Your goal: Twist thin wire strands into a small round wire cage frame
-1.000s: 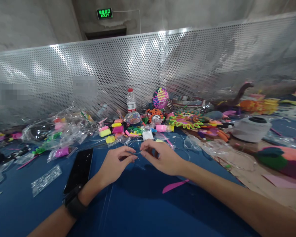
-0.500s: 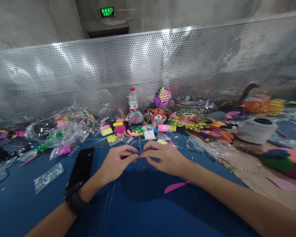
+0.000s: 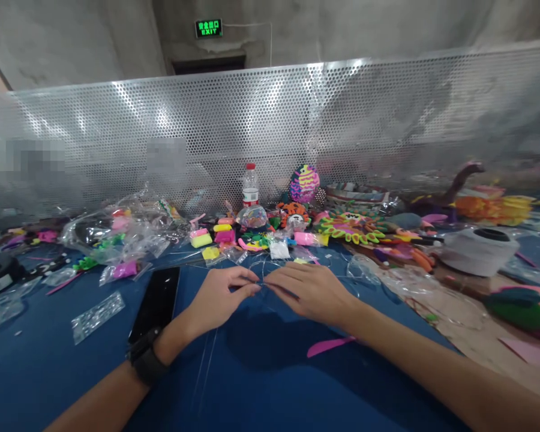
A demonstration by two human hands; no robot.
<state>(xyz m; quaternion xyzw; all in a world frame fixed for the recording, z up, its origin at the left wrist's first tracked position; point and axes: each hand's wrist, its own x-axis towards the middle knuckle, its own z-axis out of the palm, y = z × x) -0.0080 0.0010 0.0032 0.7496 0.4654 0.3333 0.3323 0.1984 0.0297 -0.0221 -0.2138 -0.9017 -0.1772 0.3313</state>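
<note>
Pinching clear thread in left hand and right hand, one black phone at their nine o'clock, one pink tool at four, one red-capped bottle at twelve

The wearer's bare right hand flattens above the table: its fingers, curled around an open gap a second ago, now lie straighter and close together, the gap closed up. Its tips, which seem to meet those of the bare left hand half a second earlier, now sit just apart from them. The camera's view swings left, sliding the green-lit exit sign rightward and slightly lower in frame and bringing more of a black round roll with a white label into sight.
</note>
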